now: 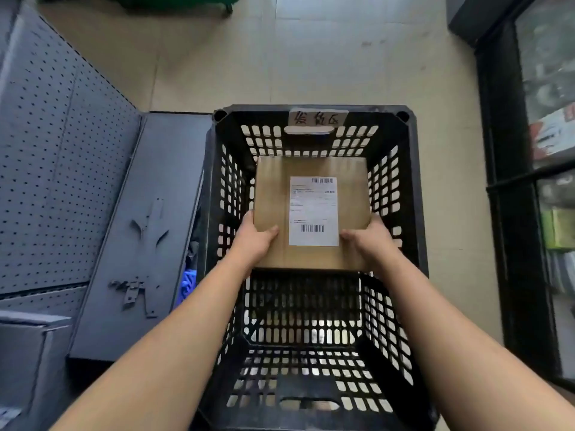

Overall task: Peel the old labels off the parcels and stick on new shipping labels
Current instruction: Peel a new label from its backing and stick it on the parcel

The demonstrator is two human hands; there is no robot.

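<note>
A brown cardboard parcel [351,194] is held level inside a black slotted plastic crate [413,213], towards its far end. A white shipping label [313,209] with barcodes is stuck flat on the parcel's top. My left hand [253,236] grips the parcel's near left corner, thumb on top. My right hand [368,241] grips the near right corner, thumb beside the label's lower edge. I cannot tell whether the parcel rests on the crate floor or hangs above it.
A white tag with handwriting [317,118] sits on the crate's far rim. A grey perforated metal shelf panel [56,181] with loose brackets [146,253] lies at the left. A dark glass-door cabinet [541,181] stands at the right. Tiled floor [311,57] stretches beyond the crate.
</note>
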